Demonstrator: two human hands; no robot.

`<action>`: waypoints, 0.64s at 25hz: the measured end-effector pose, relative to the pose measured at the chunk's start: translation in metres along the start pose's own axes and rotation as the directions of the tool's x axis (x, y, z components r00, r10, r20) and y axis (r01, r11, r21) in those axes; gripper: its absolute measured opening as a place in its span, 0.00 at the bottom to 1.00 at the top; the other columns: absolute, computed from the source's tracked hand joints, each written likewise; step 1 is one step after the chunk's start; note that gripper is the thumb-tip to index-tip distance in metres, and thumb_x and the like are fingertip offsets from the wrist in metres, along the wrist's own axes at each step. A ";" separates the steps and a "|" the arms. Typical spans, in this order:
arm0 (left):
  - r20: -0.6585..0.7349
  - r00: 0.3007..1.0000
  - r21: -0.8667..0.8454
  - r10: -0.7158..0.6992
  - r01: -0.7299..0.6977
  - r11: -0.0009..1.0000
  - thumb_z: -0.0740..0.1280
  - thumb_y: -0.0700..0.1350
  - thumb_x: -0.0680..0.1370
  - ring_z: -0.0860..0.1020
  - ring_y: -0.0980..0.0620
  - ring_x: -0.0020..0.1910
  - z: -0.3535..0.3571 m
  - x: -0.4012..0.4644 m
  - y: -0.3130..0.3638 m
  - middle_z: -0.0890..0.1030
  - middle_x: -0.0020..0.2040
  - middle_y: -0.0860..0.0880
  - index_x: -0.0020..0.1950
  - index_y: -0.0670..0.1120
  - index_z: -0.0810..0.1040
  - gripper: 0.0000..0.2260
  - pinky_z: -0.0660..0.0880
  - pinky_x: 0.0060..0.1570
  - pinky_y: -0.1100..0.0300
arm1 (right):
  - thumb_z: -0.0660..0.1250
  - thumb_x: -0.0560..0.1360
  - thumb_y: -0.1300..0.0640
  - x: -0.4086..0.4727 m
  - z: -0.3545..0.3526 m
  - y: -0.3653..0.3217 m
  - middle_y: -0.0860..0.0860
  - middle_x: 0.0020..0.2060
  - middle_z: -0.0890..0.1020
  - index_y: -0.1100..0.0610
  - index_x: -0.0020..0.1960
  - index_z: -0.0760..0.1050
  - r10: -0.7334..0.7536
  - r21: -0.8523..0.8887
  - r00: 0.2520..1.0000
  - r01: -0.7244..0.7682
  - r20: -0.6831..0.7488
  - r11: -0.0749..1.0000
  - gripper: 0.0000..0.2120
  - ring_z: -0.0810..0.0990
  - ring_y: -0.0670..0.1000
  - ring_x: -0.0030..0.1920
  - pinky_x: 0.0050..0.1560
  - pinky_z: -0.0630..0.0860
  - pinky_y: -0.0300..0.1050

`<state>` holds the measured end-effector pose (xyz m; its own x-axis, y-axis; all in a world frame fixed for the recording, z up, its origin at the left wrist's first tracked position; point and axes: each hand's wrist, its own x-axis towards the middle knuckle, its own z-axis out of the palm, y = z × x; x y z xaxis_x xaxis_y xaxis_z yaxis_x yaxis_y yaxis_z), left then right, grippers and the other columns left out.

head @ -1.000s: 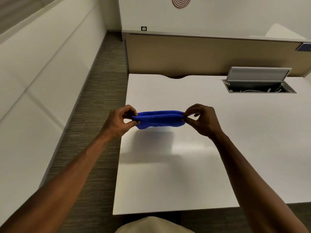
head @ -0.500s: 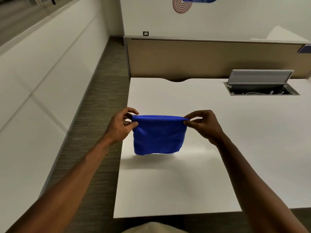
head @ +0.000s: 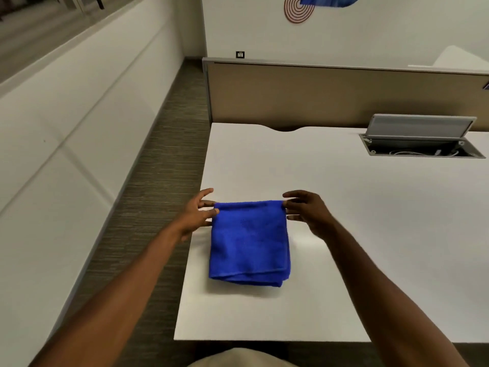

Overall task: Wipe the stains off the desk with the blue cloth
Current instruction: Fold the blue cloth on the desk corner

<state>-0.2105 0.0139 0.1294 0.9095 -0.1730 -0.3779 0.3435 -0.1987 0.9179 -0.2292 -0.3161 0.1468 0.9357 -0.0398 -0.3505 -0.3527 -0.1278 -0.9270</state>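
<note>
Right, the blue cloth (head: 249, 242) lies folded into a neat square on the white desk (head: 344, 234), close to the desk's left edge and a little back from the near edge. Its folded layers show along the near side, and the far edge runs straight between the two hands.

Left hand (head: 197, 213) sits at the far left corner of the cloth, fingers spread and mostly straight, fingertips touching the corner. The thumb points up and away from the fabric, so nothing is pinched there. Part of this hand hangs out past the desk's left edge, over the carpet (head: 148, 181).

Right hand (head: 308, 211) is at the far right corner, fingers also extended and loosely fanned, tips just meeting the cloth's edge. Whether those tips press the fabric or only brush it, I cannot tell. Neither hand is curled round anything.

Further out on the desk, towards the far right, a cable box (head: 420, 147) is set into the surface with its grey lid propped up and white cables visible inside. Behind the desk stands a tan divider panel (head: 317, 94). To the left, a long pale padded bench (head: 66, 154) runs beside the striped carpet.
</note>
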 end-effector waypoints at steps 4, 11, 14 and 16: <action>-0.325 0.946 0.259 -0.008 0.097 0.961 0.74 0.40 0.78 0.78 0.47 0.59 0.025 0.005 -0.036 0.78 0.63 0.44 0.77 0.48 0.70 0.28 0.75 0.55 0.55 | 0.77 0.76 0.51 0.003 0.017 0.053 0.55 0.50 0.86 0.56 0.66 0.79 0.094 -0.288 0.947 -0.187 -0.308 0.939 0.21 0.86 0.54 0.47 0.56 0.84 0.54; -0.308 0.951 0.617 -0.028 0.222 0.755 0.76 0.48 0.75 0.81 0.42 0.55 0.062 -0.019 -0.080 0.82 0.55 0.42 0.75 0.47 0.69 0.31 0.80 0.57 0.46 | 0.77 0.74 0.45 -0.017 0.048 0.079 0.53 0.53 0.85 0.55 0.71 0.73 0.102 -0.562 0.977 -0.192 -0.187 0.804 0.31 0.83 0.54 0.51 0.51 0.80 0.49; -0.344 0.937 0.500 -0.066 0.243 0.831 0.71 0.35 0.75 0.81 0.44 0.47 0.064 -0.017 -0.082 0.80 0.45 0.47 0.77 0.50 0.68 0.32 0.81 0.51 0.48 | 0.79 0.71 0.54 -0.021 0.048 0.084 0.48 0.46 0.82 0.55 0.68 0.75 0.160 -0.417 0.965 -0.235 -0.207 0.878 0.27 0.82 0.50 0.45 0.45 0.80 0.46; -0.364 0.919 0.312 -0.150 0.272 0.910 0.71 0.34 0.75 0.80 0.46 0.47 0.062 -0.017 -0.079 0.81 0.45 0.48 0.79 0.50 0.66 0.34 0.81 0.52 0.49 | 0.79 0.70 0.56 -0.023 0.047 0.088 0.46 0.43 0.81 0.54 0.66 0.77 0.169 -0.356 0.968 -0.227 -0.188 0.906 0.25 0.82 0.48 0.43 0.41 0.80 0.43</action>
<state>-0.2676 -0.0273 0.0554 0.8695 0.2223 -0.4411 0.4876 -0.5288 0.6947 -0.2819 -0.2802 0.0671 0.8472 -0.2461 -0.4708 -0.5296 -0.4599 -0.7127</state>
